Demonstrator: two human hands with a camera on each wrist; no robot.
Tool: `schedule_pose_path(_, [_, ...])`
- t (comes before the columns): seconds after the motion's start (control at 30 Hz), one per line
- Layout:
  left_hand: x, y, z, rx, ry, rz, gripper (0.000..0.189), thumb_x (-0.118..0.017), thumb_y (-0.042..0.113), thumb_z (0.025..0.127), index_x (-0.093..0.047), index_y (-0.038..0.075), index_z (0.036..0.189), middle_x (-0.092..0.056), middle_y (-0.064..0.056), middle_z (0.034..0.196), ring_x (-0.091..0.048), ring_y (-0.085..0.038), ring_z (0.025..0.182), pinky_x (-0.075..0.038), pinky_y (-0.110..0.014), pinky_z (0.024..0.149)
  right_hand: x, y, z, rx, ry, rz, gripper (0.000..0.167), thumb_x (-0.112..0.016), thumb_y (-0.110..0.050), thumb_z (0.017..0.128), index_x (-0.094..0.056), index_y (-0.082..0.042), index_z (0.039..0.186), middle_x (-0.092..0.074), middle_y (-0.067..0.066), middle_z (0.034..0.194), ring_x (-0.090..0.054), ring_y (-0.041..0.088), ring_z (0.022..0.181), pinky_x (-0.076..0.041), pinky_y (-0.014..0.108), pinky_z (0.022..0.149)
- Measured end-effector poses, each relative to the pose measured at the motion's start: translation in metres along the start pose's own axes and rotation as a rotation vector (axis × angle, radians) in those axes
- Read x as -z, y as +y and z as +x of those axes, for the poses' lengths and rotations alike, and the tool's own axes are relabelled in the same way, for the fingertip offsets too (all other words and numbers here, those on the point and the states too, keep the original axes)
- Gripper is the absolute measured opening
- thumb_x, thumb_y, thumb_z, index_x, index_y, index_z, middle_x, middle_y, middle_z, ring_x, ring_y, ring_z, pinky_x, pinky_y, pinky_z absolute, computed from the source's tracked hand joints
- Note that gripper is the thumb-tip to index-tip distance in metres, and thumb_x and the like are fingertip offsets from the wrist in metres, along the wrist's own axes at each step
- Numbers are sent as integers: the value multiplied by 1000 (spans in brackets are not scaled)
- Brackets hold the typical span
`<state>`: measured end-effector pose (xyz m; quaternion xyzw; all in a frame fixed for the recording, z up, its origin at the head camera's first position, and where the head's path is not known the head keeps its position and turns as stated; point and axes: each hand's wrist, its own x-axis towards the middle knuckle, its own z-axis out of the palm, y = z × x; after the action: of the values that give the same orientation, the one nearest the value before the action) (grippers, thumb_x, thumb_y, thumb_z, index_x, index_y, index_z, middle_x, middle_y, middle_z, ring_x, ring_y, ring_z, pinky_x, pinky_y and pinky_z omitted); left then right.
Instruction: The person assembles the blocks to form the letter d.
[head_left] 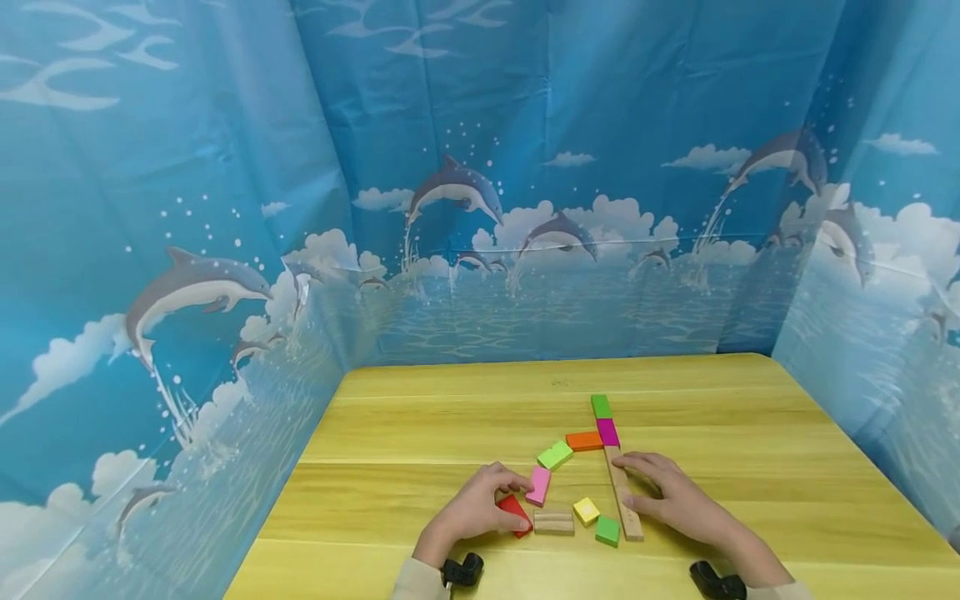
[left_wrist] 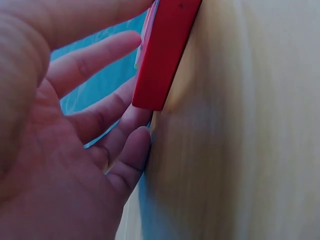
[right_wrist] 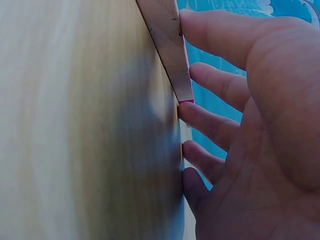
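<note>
My left hand (head_left: 480, 500) is around a red block (head_left: 514, 515), with the thumb at its near corner and fingers at its far side; the index fingertip is right at a pink block (head_left: 538, 485). In the left wrist view the red block (left_wrist: 167, 55) lies flat along the table. My right hand (head_left: 671, 492) rests on the table, thumb and extended fingertips touching the right side of a long plain wooden strip (head_left: 621, 492). In the right wrist view the strip's side (right_wrist: 170, 45) faces the thumb. Beyond the strip, a magenta block (head_left: 608, 432) and a green block (head_left: 602, 407) continue its line.
An orange block (head_left: 584, 442) and a lime block (head_left: 555, 455) curve from the magenta block toward the pink one. Between the hands lie a plain wooden block (head_left: 553, 522), a yellow block (head_left: 586, 511) and a green cube-like block (head_left: 607, 531). A dolphin-print curtain (head_left: 555, 167) surrounds the wooden table (head_left: 390, 467).
</note>
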<state>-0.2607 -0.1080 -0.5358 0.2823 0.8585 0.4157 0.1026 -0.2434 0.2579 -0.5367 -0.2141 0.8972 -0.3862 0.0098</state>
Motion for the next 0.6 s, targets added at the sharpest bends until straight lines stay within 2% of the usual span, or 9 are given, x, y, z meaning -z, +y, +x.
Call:
schedule_pose_path(0.23, [6,0,-2,-11,-55,-18,42,-83,24,85,-70,27,125,-57,9,115,-50,-10,104,-47,-29,85,-1,4,0,6,5,6,57,-66,-42,97,-52,-22,148,-43,18,149,-34,49,137,-35,71,98])
schedule_pose_path(0.43, [10,-5,-4,-40,-83,-15,41,-83,24,85,-71,28,123,-56,11,117,-50,-11,105,-46,-29,87,0,0,0,5,3,5,57,-66,-41,97,-52,-19,148,-42,20,149,-33,50,137,-35,71,99])
schedule_pose_path(0.6, [12,-6,-6,-59,-108,-20,36,-76,14,89,-72,27,122,-56,12,117,-49,-13,104,-45,-30,85,1,-1,1,1,-5,4,57,-66,-41,97,-52,-18,148,-42,20,149,-33,50,137,-34,71,99])
